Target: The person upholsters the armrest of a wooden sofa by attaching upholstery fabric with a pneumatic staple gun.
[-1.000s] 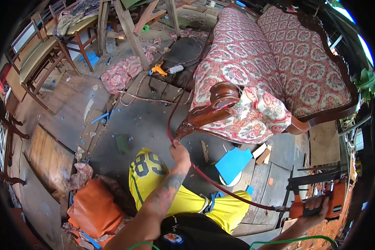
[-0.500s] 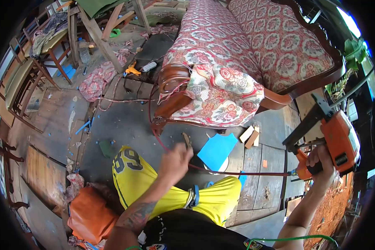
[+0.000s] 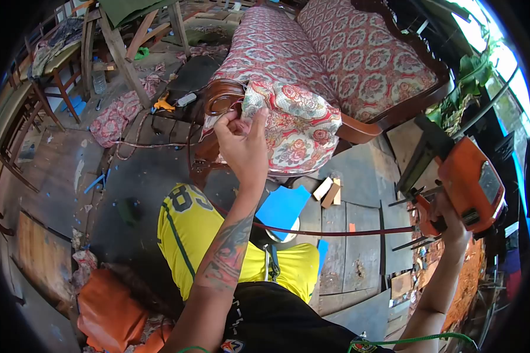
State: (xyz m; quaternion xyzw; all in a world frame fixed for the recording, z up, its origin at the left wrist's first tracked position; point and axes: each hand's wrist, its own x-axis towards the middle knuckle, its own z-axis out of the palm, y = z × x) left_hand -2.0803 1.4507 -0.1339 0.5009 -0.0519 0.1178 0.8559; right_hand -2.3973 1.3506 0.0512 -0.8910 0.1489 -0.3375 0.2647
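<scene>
My left hand [image 3: 241, 132] is at the front corner of the sofa, its curled fingers on the loose edge of the floral fabric [image 3: 303, 120], beside the carved wooden scroll [image 3: 222, 99]. The fabric drapes over the sofa's end. Out to the right, my right hand [image 3: 447, 220] grips the handle of an orange nail or staple gun [image 3: 472, 182], held up off the floor. A dark red hose [image 3: 347, 233] runs from the gun's handle across in front of my knees.
A blue piece [image 3: 284, 206] lies over a round white container before me, near small wood blocks [image 3: 330, 191]. Orange material [image 3: 109, 303] is at lower left. Farther back are an orange-yellow tool [image 3: 164, 104], crumpled floral cloth [image 3: 116, 122], a wooden trestle [image 3: 121, 56] and chairs.
My left hand has moved up and forward from above my lap to the fabric edge at the scroll. The view has shifted slightly, and my right hand still holds the orange gun.
</scene>
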